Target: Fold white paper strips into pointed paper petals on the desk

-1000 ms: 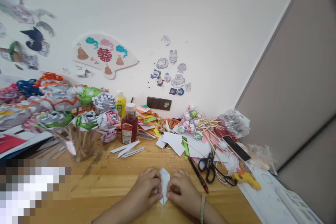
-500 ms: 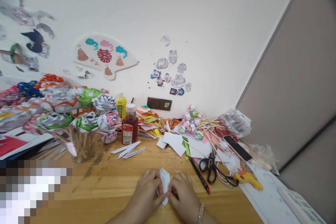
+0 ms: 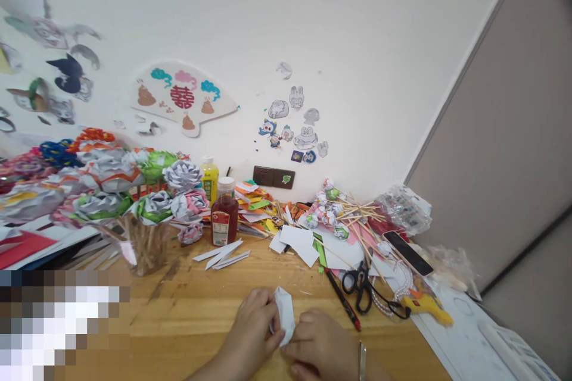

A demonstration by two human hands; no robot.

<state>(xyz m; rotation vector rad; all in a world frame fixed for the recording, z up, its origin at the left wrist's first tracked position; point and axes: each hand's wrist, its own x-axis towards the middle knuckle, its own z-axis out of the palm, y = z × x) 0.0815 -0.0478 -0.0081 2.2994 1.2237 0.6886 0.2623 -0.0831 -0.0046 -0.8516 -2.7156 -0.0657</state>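
A small folded piece of white paper (image 3: 286,312) stands upright just above the wooden table, its top coming to a point. My left hand (image 3: 257,321) pinches it along the left side, thumb low and fingers behind. At the paper's lower tip is my right hand (image 3: 315,339), closed, with bent fingers touching the bottom corner; its thumb is partly hidden. A bracelet (image 3: 362,360) circles the right wrist. Beyond the hands, several folded white paper strips (image 3: 222,255) lie on the table.
Right of the hands lie a pen (image 3: 343,297), black scissors (image 3: 358,289), a yellow glue gun (image 3: 429,308) and a phone (image 3: 408,253). Behind stand a red-brown bottle (image 3: 224,214) and a yellow bottle (image 3: 209,178). Paper flowers (image 3: 154,208) fill a clear container at left.
My right hand has slid down and turned, leaving the paper's right side for its lower tip. More of the paper's face shows. The whole view has shifted slightly.
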